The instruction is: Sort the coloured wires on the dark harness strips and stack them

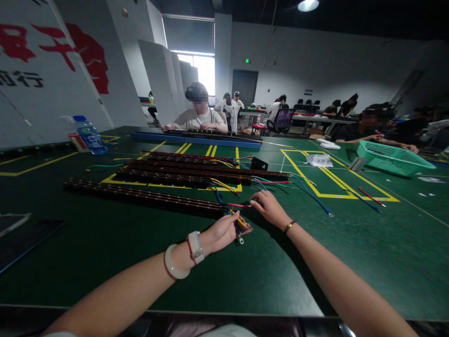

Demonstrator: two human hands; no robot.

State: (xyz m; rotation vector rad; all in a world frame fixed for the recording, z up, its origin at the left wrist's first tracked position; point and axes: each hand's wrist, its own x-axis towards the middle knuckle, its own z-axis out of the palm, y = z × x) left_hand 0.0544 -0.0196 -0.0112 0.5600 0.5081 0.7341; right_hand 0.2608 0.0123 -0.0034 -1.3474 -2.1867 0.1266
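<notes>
A long dark strip with copper-coloured rails (147, 196) lies across the table in front of me, and coloured wires come out of its right end. My left hand (224, 232) is closed around the yellow wires (242, 222) and a blue one, palm turned up. A metal ring lug (240, 240) hangs below its fingers. Just to the right, my right hand (269, 207) pinches the tip of a red wire (239, 205) from the same end. Behind it, several similar strips (175, 169) lie side by side, with blue, green, red and yellow wires trailing right.
Yellow tape frames (351, 198) mark the green table. A green basket (394, 159) stands at the right, a water bottle (91, 135) at the back left. Opposite sits a person (199, 114) behind a blue tray (196, 140). A dark flat panel (31, 241) lies at the left.
</notes>
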